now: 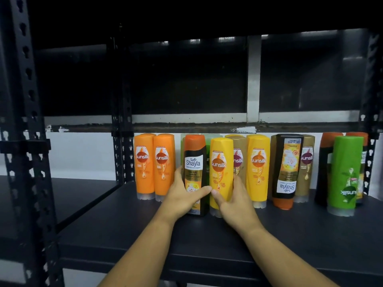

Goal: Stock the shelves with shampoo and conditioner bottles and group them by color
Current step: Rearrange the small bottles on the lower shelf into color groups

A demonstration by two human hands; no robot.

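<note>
Grip: left hand [184, 196] wraps black bottle [194, 162], right hand [234, 200] wraps yellow bottle [221, 162], both upright and touching, mid-shelf [207, 243]; smooth stiff plastic, probably light yet slippery, so hold broad sides low on body.

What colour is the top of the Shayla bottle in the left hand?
Orange, on the Shayla bottle that the left hand grips; head view.
</note>
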